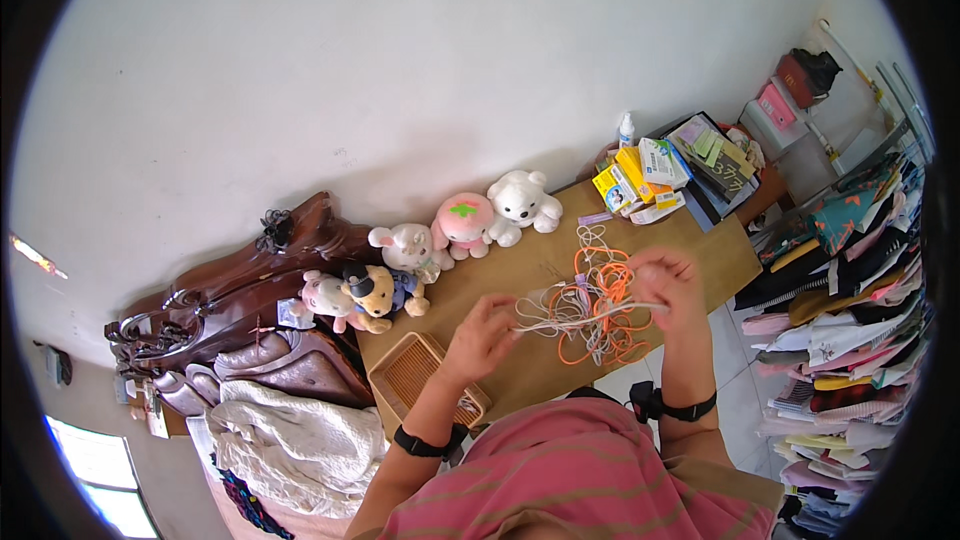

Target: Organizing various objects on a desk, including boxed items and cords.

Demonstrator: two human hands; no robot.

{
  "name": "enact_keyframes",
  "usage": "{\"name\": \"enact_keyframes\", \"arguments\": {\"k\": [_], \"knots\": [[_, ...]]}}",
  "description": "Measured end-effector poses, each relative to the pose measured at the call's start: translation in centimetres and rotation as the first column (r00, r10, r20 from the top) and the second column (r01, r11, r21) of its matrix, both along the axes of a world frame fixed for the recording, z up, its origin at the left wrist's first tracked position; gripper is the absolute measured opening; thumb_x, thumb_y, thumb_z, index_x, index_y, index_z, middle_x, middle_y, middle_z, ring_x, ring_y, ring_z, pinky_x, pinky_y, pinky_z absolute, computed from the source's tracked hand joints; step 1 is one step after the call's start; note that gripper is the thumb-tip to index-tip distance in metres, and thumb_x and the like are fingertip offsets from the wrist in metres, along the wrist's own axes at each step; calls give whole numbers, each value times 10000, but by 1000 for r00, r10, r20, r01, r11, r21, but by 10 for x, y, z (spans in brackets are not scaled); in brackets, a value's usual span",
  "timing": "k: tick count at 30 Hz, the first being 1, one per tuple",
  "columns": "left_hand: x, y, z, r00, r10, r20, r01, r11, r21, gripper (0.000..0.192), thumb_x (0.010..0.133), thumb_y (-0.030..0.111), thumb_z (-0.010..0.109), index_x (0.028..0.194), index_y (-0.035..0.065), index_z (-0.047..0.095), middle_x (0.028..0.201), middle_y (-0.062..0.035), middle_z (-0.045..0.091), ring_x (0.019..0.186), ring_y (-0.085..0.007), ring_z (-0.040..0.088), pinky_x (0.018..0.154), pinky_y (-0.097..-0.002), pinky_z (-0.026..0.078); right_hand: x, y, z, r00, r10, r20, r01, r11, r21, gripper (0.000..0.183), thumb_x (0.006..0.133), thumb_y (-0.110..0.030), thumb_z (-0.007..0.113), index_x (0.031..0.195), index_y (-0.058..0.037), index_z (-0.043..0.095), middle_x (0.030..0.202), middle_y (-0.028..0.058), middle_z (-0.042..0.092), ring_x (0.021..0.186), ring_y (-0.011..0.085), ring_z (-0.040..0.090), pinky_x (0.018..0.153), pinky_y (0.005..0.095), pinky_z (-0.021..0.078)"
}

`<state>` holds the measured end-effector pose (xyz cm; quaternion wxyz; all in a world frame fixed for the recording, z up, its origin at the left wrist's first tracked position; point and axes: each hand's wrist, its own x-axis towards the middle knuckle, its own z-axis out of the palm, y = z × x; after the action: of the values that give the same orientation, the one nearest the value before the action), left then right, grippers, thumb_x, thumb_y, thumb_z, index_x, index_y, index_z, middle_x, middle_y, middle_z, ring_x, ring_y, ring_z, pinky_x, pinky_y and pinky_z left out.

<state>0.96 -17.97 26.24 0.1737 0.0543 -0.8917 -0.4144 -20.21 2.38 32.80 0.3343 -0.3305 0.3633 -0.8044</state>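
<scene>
A bundle of white cable (555, 326) is stretched between my two hands above the table. My left hand (480, 337) pinches its left end between thumb and fingers. At the other end, my right hand (667, 289) grips the white strands; its fingers are blurred. Behind and below the bundle lies a tangle of orange cord (615, 281) and more white and grey cables, partly hidden by my right hand. A wicker basket (409, 371) sits beside my left forearm, with a small white coil near its front end.
The brown table (480, 285) carries plush toys along the wall, among them a white bear (521, 202). Medicine boxes (637, 172) and a stack of papers (712, 157) stand at the back right. Hanging clothes (840, 330) crowd the right; a carved wooden headboard (247, 277) rises at left.
</scene>
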Motion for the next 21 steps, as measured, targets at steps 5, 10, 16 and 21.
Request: {"name": "enact_keyframes", "arguments": {"k": [5, 10, 16, 21], "knots": [[18, -39, -17, 910, 286, 300, -313, 949, 43, 95, 871, 110, 596, 925, 32, 600, 893, -120, 659, 816, -292, 647, 705, -358, 492, -16, -9, 43, 952, -301, 57, 306, 932, -196, 204, 891, -123, 601, 1031, 21, 639, 506, -38, 401, 408, 56, 322, 412, 225, 261], [2, -46, 3, 887, 392, 243, -452, 844, 290, 171, 905, 181, 592, 954, 19, 606, 689, -30, 587, 665, -105, 552, 627, -271, 454, -29, -37, 29, 93, -355, -930, 956, 292, -16, 243, 824, -151, 675, 1060, -105, 641, 989, 99, 600, 935, 273, 582, 779, 393, 477], [-41, -8, 42, 969, 224, 102, -246, 860, 447, 173, 836, 60, 648, 995, 23, 592, 853, -20, 601, 745, -79, 542, 672, -232, 449, 53, -88, -9, 462, -51, -885, 487, 849, 206, 309, 858, -264, 674, 1097, -71, 648, 967, 113, 627, 849, 212, 623, 729, 332, 490], [-42, -14, 49, 883, 468, 35, -427, 771, 473, 213, 826, 10, 637, 1028, 29, 573, 844, -9, 568, 732, -88, 522, 686, -232, 451, 42, -73, 5, 860, 328, -391, -11, 777, 629, 270, 904, -264, 626, 1061, -45, 646, 757, 47, 606, 618, 69, 557, 524, 240, 422]]}}
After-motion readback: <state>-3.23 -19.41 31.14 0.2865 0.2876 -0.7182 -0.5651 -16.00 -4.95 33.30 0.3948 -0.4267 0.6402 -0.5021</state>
